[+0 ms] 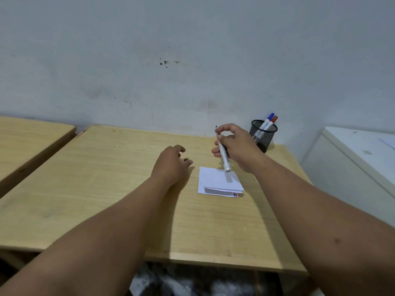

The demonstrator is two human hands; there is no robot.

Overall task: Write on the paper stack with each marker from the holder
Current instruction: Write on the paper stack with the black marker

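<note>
A small white paper stack (218, 179) lies on the wooden table (119, 189), with red and blue marks at its near right corner. My right hand (237, 146) holds a white marker (224, 157) above the stack's far edge, its dark tip pointing up and its back end down. My left hand (171, 163) rests on the table left of the stack, fingers curled around a small black object, apparently the marker's cap (186, 160). A black mesh holder (262, 134) at the table's far right holds a blue-capped and a red-capped marker (268, 121).
A second wooden table (27, 137) stands to the left across a narrow gap. A white cabinet or appliance (359, 159) sits to the right. A pale wall runs directly behind the tables.
</note>
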